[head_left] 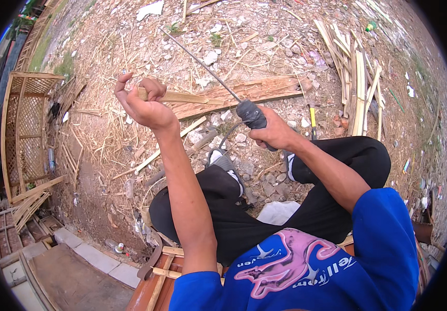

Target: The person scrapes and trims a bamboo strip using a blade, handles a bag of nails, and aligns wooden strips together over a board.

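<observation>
My left hand (pixel 148 101), raised at the left, curls its fingers around one end of a short flat wooden strip (pixel 187 97). The strip reaches right, toward the middle of the view. My right hand (pixel 274 129) is closed on the black-wrapped handle (pixel 252 114) of a long, thin metal blade (pixel 197 61), which looks like a machete seen edge-on. Its tip points up and to the left, away from me. A dark cord or strap loops down from the handle. Behind both hands a rough, weathered plank (pixel 265 90) lies on the ground, partly hidden by the strip.
Long wooden slats (pixel 358 88) lie piled at the far right. A yellow-handled hammer (pixel 313 122) is just beyond my right knee. Stones and wood splinters cover the ground. A lattice wooden frame (pixel 26 129) stands at the left. My shoes (pixel 224 161) are below the hands.
</observation>
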`<state>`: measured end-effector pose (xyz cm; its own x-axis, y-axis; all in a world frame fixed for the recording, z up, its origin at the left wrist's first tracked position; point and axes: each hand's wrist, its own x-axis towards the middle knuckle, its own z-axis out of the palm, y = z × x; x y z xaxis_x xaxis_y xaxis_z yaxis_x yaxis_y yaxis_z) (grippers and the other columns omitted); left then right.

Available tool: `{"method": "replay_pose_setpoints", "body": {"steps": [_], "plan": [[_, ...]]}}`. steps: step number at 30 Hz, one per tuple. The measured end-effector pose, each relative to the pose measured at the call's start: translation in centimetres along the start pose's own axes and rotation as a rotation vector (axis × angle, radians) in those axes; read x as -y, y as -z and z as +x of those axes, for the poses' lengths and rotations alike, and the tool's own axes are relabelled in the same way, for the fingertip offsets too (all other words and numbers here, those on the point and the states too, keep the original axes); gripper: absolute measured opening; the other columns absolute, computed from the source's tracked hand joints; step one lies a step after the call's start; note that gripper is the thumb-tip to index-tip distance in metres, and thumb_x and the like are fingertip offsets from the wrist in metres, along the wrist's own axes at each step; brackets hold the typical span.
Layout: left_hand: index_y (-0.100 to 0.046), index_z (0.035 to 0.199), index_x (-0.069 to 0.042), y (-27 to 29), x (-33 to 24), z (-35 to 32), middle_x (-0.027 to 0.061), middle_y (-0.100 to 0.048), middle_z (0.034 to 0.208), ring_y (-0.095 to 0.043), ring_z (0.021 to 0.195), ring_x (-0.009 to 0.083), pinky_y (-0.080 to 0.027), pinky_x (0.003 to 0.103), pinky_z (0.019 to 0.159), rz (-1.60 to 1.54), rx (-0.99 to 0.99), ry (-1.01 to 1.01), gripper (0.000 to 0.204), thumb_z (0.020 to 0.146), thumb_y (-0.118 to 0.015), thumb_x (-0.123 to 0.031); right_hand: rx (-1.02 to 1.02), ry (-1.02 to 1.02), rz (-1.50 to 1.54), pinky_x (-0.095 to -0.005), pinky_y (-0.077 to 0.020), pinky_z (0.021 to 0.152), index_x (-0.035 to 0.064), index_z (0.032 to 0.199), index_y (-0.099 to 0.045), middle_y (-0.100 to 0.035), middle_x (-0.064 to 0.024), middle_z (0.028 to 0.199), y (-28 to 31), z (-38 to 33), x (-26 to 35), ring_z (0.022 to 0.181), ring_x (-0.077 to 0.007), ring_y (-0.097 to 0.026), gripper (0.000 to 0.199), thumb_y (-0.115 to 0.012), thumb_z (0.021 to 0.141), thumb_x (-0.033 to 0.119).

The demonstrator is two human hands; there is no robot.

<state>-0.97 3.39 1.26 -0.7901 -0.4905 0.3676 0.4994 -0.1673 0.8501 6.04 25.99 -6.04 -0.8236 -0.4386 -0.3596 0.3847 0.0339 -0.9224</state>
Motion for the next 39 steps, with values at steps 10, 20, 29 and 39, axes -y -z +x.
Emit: {"method": "replay_pose_setpoints", "body": {"steps": [10,20,29,39], "plan": [[-0.043,0.108,-0.011,0.8,0.4,0.0,-0.0027,-0.025,0.053,-0.023,0.050,0.0111,-0.022,0.030,0.051,-0.016,-0.076,-0.003,0.023,0.094,-0.028,-0.021,0.098,-0.049,-0.098,-0.0309,-0.0462,0.052,0.0000,0.112,-0.057,-0.060,-0.0043,0.069,-3.0,1.0,-3.4,0.052,-0.0140,-0.054,0.043,-0.066,0.071,0.012],[-0.044,0.106,-0.012,0.6,0.2,-0.3,-0.0037,-0.024,0.053,-0.023,0.051,0.0118,-0.024,0.031,0.054,-0.027,-0.045,0.011,0.021,0.092,-0.030,-0.020,0.072,-0.200,-0.169,-0.0320,-0.0446,0.049,0.0003,0.089,-0.058,-0.059,-0.0051,0.066,-1.1,2.9,-5.2,0.051,-0.0135,-0.054,0.025,-0.067,0.072,0.017],[-0.044,0.106,-0.011,-0.4,0.5,-0.8,-0.0031,-0.022,0.052,-0.021,0.048,0.0106,-0.021,0.029,0.049,0.006,-0.067,0.000,0.023,0.091,-0.034,-0.024,0.040,-0.228,-0.249,-0.0332,-0.0446,0.051,0.0024,0.094,-0.058,-0.058,-0.0050,0.067,1.5,3.9,-9.7,0.052,-0.0154,-0.054,0.028,-0.066,0.072,0.018],[-0.045,0.099,-0.014,-0.2,0.2,-0.1,-0.0038,-0.024,0.053,-0.023,0.050,0.0106,-0.025,0.029,0.056,0.053,-0.132,-0.026,0.016,0.093,-0.033,-0.023,0.175,-0.094,-0.102,-0.0299,-0.0450,0.048,0.0013,0.090,-0.057,-0.060,-0.0062,0.069,0.0,4.0,-6.5,0.052,-0.0130,-0.055,0.029,-0.067,0.070,0.019]]}}
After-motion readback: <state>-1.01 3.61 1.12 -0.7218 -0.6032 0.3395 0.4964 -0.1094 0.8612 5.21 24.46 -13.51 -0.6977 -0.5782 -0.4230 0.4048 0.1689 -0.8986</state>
